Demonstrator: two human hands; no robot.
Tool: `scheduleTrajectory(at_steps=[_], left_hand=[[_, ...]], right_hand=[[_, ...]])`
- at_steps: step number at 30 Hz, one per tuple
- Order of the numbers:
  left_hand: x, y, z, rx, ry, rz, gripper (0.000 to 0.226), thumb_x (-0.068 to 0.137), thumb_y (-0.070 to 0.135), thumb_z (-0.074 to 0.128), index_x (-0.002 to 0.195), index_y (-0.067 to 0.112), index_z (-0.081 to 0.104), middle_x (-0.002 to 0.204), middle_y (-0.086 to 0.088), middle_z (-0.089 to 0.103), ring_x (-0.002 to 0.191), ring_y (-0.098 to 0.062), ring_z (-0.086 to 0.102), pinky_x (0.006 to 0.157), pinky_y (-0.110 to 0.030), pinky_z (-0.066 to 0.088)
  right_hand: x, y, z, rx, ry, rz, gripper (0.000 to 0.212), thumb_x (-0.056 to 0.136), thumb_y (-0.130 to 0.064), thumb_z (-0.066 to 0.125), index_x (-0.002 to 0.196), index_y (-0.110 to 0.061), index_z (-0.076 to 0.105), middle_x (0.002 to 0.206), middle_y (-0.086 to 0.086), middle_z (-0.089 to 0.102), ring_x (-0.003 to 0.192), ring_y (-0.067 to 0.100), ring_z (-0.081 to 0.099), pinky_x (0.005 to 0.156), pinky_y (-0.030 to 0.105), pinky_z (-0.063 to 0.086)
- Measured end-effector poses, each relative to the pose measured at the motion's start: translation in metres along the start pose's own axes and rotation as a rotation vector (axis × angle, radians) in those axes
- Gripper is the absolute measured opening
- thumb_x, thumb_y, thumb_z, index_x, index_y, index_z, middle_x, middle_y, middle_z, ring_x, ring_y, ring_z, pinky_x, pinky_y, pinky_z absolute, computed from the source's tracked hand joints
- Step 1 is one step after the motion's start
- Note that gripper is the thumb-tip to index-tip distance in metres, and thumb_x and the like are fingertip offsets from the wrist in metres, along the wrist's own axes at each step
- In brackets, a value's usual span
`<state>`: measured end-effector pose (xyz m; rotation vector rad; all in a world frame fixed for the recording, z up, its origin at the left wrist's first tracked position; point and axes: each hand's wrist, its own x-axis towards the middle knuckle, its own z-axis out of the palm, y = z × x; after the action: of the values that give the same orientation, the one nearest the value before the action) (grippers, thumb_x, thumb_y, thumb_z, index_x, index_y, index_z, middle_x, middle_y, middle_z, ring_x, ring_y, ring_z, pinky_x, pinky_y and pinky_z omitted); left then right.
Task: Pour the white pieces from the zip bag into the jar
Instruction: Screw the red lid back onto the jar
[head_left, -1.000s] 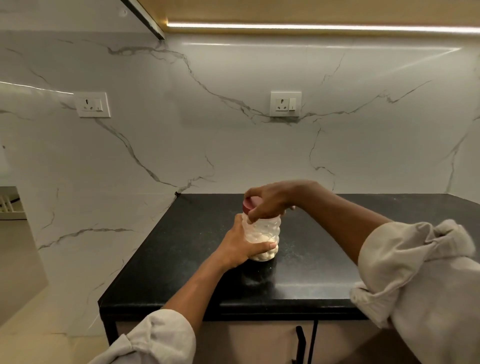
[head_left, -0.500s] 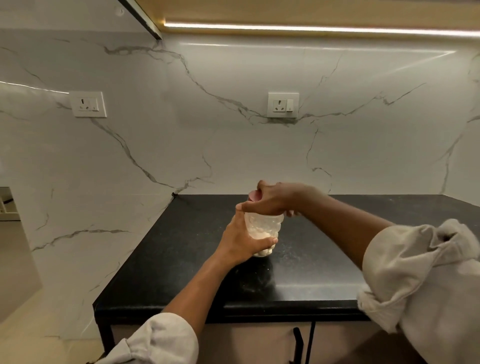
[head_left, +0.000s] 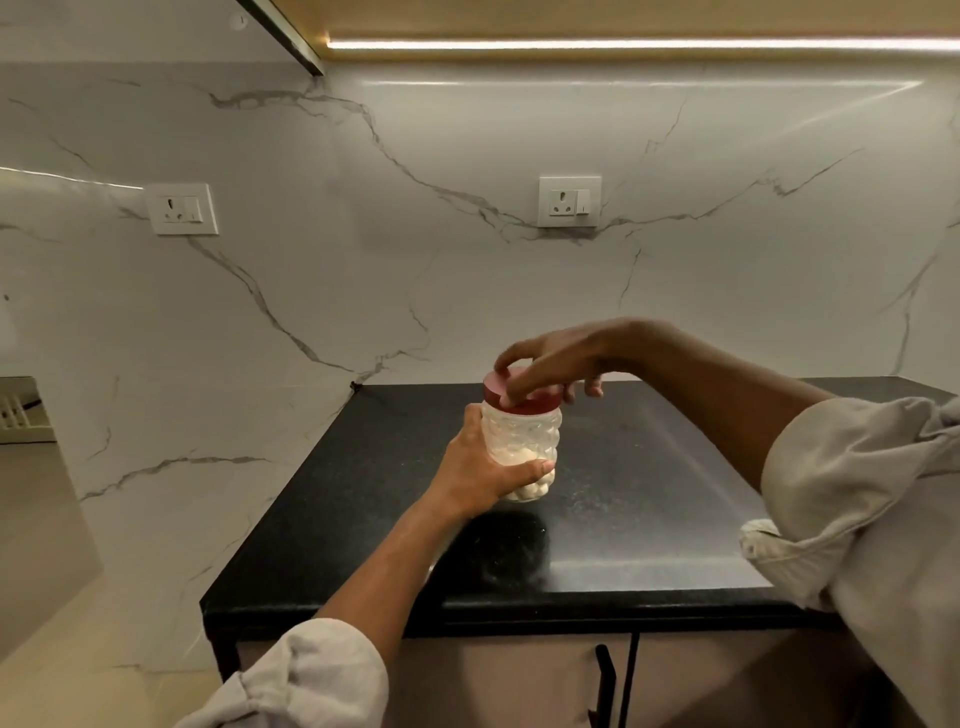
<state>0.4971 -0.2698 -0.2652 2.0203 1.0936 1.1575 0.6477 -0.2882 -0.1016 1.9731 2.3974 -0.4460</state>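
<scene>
A clear bumpy plastic jar (head_left: 524, 439) stands on the black counter (head_left: 649, 493), partly filled with white pieces (head_left: 527, 488) in its lower part. A dark red lid (head_left: 519, 397) sits on top of the jar. My left hand (head_left: 485, 470) wraps around the jar's left side and lower body. My right hand (head_left: 556, 361) hovers over the lid, with fingertips resting on its top and the fingers loosely spread. No zip bag is in view.
White marble walls meet at the counter's back left corner. Two sockets (head_left: 570, 201) (head_left: 182, 209) sit on the walls. Cabinet doors with a black handle (head_left: 605, 686) are below the counter's front edge. The counter drops off at its left edge.
My right hand has loosened from a grip around the lid and now rests its fingertips on top. The lid is more exposed. My left hand stays on the jar.
</scene>
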Motion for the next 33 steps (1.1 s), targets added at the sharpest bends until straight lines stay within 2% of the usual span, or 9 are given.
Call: scheduleTrajectory(at_steps=[4, 7, 10, 16, 20, 24, 27, 30, 33], left_hand=[[-0.003, 0.002, 0.007, 0.017, -0.014, 0.014, 0.087, 0.058, 0.062, 0.083, 0.123, 0.037, 0.030, 0.115, 0.017, 0.054, 0.103, -0.002, 0.056, 0.080, -0.015, 0.044], [-0.003, 0.000, 0.010, 0.011, 0.000, 0.001, 0.088, 0.056, 0.065, 0.081, 0.122, 0.038, 0.030, 0.117, 0.015, 0.055, 0.105, -0.005, 0.056, 0.083, -0.020, 0.046], [0.000, 0.000, 0.008, 0.013, 0.020, 0.002, 0.087, 0.056, 0.066, 0.080, 0.120, 0.037, 0.030, 0.115, 0.015, 0.053, 0.104, -0.006, 0.056, 0.078, -0.016, 0.045], [-0.002, 0.005, 0.014, 0.033, 0.042, 0.020, 0.082, 0.059, 0.063, 0.081, 0.117, 0.044, 0.026, 0.106, 0.023, 0.052, 0.092, 0.005, 0.054, 0.070, -0.008, 0.040], [0.001, 0.006, 0.006, 0.023, 0.068, 0.028, 0.082, 0.057, 0.064, 0.081, 0.115, 0.048, 0.025, 0.106, 0.026, 0.051, 0.094, 0.009, 0.053, 0.069, -0.008, 0.040], [-0.001, 0.007, 0.009, 0.087, 0.035, 0.057, 0.085, 0.058, 0.066, 0.080, 0.120, 0.045, 0.026, 0.113, 0.019, 0.052, 0.098, -0.001, 0.055, 0.074, -0.011, 0.040], [0.000, 0.004, 0.010, 0.086, 0.036, 0.042, 0.085, 0.057, 0.068, 0.079, 0.119, 0.044, 0.026, 0.110, 0.023, 0.051, 0.098, 0.001, 0.054, 0.073, -0.009, 0.039], [0.001, 0.003, 0.008, 0.075, 0.058, 0.039, 0.083, 0.055, 0.068, 0.079, 0.116, 0.045, 0.027, 0.106, 0.025, 0.050, 0.095, 0.004, 0.055, 0.070, -0.009, 0.041], [-0.001, 0.004, 0.013, 0.090, 0.054, 0.059, 0.083, 0.056, 0.066, 0.081, 0.116, 0.048, 0.026, 0.107, 0.025, 0.051, 0.095, 0.008, 0.053, 0.073, -0.009, 0.040]], right_hand=[[0.001, 0.000, 0.015, -0.149, 0.174, 0.122, 0.083, 0.069, -0.087, 0.049, 0.120, -0.021, 0.050, 0.090, 0.003, 0.059, 0.072, 0.019, 0.061, 0.050, 0.024, 0.044], [0.002, 0.001, 0.015, -0.128, 0.166, 0.138, 0.099, 0.068, -0.090, 0.045, 0.138, -0.020, 0.040, 0.114, 0.008, 0.056, 0.074, 0.020, 0.059, 0.052, 0.027, 0.045], [-0.002, 0.003, 0.010, 0.004, 0.043, 0.025, 0.078, 0.075, -0.074, 0.056, 0.140, -0.039, 0.032, 0.112, 0.003, 0.054, 0.079, 0.019, 0.061, 0.054, 0.027, 0.049], [0.005, -0.005, 0.028, -0.249, 0.408, 0.150, 0.101, 0.065, -0.094, 0.039, 0.130, -0.017, 0.052, 0.114, 0.007, 0.063, 0.082, 0.022, 0.056, 0.066, 0.032, 0.045], [-0.002, -0.007, 0.012, -0.027, 0.111, 0.043, 0.078, 0.077, -0.077, 0.049, 0.139, -0.031, 0.038, 0.102, -0.002, 0.057, 0.077, 0.019, 0.062, 0.057, 0.028, 0.050], [-0.001, -0.005, 0.020, -0.179, 0.298, 0.155, 0.085, 0.074, -0.085, 0.045, 0.129, -0.020, 0.051, 0.106, 0.007, 0.060, 0.077, 0.020, 0.059, 0.061, 0.029, 0.047], [0.001, -0.002, 0.020, -0.078, 0.206, 0.093, 0.086, 0.076, -0.084, 0.044, 0.139, -0.025, 0.041, 0.126, 0.009, 0.056, 0.083, 0.021, 0.059, 0.056, 0.028, 0.047], [-0.005, 0.003, 0.011, 0.046, 0.081, 0.026, 0.069, 0.080, -0.073, 0.053, 0.136, -0.036, 0.039, 0.111, 0.002, 0.054, 0.078, 0.018, 0.061, 0.052, 0.024, 0.048], [0.000, 0.004, 0.022, -0.159, 0.304, 0.128, 0.072, 0.075, -0.084, 0.045, 0.107, -0.020, 0.055, 0.081, 0.001, 0.057, 0.066, 0.018, 0.060, 0.050, 0.023, 0.044]])
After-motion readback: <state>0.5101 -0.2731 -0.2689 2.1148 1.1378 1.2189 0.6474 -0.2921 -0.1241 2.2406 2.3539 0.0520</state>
